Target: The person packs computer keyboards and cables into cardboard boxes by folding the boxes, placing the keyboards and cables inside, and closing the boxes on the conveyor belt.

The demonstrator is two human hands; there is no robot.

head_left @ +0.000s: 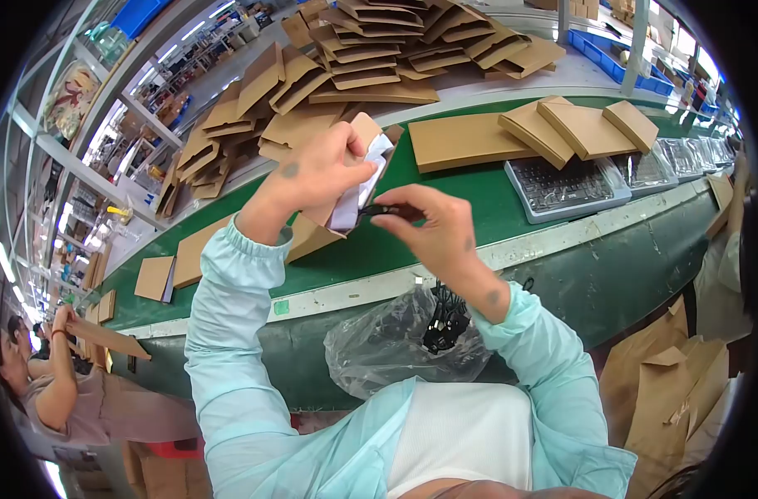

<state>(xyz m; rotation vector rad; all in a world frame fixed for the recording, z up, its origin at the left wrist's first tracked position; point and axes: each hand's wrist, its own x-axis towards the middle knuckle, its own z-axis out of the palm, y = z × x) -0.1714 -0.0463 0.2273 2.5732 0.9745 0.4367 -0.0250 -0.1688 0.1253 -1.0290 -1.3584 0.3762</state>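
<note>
My left hand [325, 170] is closed on the upper part of a narrow cardboard box [393, 135], which is tilted with its end open toward me. White paper or lining [346, 209] shows inside it. At the open end, my right hand [437, 229] pinches a small black cable [376, 210] between thumb and fingers; part of it is hidden by the box edge. Below my right forearm, a clear plastic bag [366, 353] holds a bundle of black cables [445, 320] with metal-tipped plugs.
A green conveyor belt [470, 191] crosses in front. Flat cardboard boxes [466, 137] and plastic-wrapped keyboards [566, 185] lie on it to the right. Many folded boxes [371, 50] are piled behind. A co-worker [59, 399] handles a box at left. Brown bags [666, 382] stand lower right.
</note>
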